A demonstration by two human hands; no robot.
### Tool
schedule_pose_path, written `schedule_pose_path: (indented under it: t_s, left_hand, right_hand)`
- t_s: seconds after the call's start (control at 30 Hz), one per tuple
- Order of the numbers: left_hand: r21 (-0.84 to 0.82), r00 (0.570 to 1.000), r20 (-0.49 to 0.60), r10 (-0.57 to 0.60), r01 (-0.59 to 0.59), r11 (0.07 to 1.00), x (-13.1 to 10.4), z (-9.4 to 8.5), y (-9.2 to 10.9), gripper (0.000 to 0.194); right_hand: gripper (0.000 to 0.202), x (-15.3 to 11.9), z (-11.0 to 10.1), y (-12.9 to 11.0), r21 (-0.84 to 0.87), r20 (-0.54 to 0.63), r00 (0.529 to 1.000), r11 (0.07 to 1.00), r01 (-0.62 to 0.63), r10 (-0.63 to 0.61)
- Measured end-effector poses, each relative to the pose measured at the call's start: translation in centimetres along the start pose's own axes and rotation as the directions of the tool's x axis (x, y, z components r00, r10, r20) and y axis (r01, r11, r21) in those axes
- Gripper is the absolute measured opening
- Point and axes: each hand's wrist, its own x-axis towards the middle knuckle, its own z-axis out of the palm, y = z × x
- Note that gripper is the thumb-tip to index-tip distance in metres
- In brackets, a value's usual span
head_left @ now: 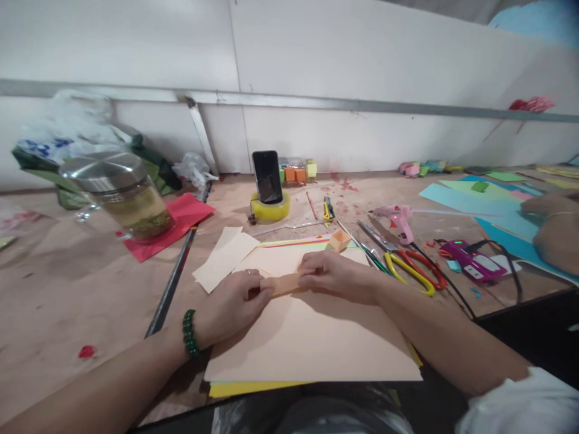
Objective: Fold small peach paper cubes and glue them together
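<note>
Between my two hands runs a narrow strip of orange paper (286,284), held just above a stack of pale peach sheets (312,343). My left hand (237,301), with a green bead bracelet (190,333) on the wrist, pinches the strip's left end. At its right end, the fingers of my right hand (328,272) are closed on it. A small open box of folded orange paper (339,240) sits at the top of the stack, beyond my right hand. Loose cream paper pieces (226,256) lie to the left, partly over the stack.
Scissors (409,265), a pink glue gun (395,220) and a purple power strip (473,260) lie on the right. A phone (266,178) leans on yellow tape (270,208). A lidded glass mug (131,205) stands left. Another person's hand (556,229) is at far right.
</note>
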Motion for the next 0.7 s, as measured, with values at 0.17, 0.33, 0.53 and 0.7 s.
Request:
schedule_pose_path:
  t_s: [0.17, 0.33, 0.53, 0.7]
  left_hand:
    - [-0.151, 0.999, 0.045, -0.014, 0.020, 0.988, 0.1, 0.2, 0.2, 0.010]
    - [-0.159, 0.998, 0.063, 0.018, -0.008, 0.987, -0.1, 0.4, 0.3, 0.022]
    - [-0.021, 0.997, 0.064, 0.040, -0.039, 0.999, -0.2, 0.2, 1.0, 0.030]
    - [-0.084, 0.970, 0.057, -0.237, 0.241, 0.967, 0.1, 0.2, 1.1, 0.015]
  right_hand:
    - [0.013, 0.4, 0.4, 0.5, 0.060, 0.044, 0.993, 0.992, -0.110, 0.108]
    - [0.019, 0.4, 0.5, 0.7, 0.045, 0.084, 0.996, 0.999, -0.017, 0.013]
    - [0.010, 0.0, 0.6, 0.1, 0.102, 0.081, 0.992, 0.989, -0.108, 0.099]
    - [0.025, -0.2, 0.5, -0.6, 0.060, 0.094, 0.973, 0.975, -0.215, 0.209]
